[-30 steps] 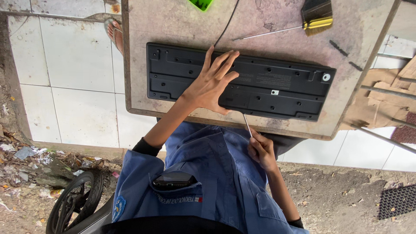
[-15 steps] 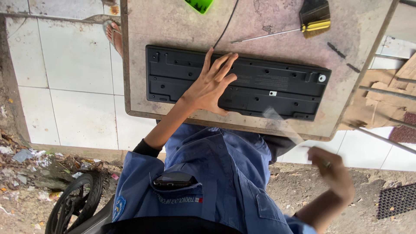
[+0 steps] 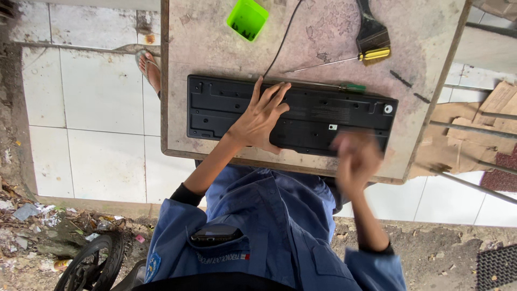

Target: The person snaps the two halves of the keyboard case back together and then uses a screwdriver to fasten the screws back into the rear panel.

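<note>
On your bench [image 3: 215, 32] you have a green tray [image 3: 247, 19], a yellow-handled screwdriver [image 3: 344, 60] and a brush [image 3: 370, 29]; a tyre [image 3: 86, 264] sits below

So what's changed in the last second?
The right hand left the table's near edge, where it held a thin tool, swung out right, and is now back at the black keyboard, blurred; its grip is unclear. A green-handled screwdriver now lies along the keyboard's far edge. The left hand stayed flat on the keyboard.
</note>
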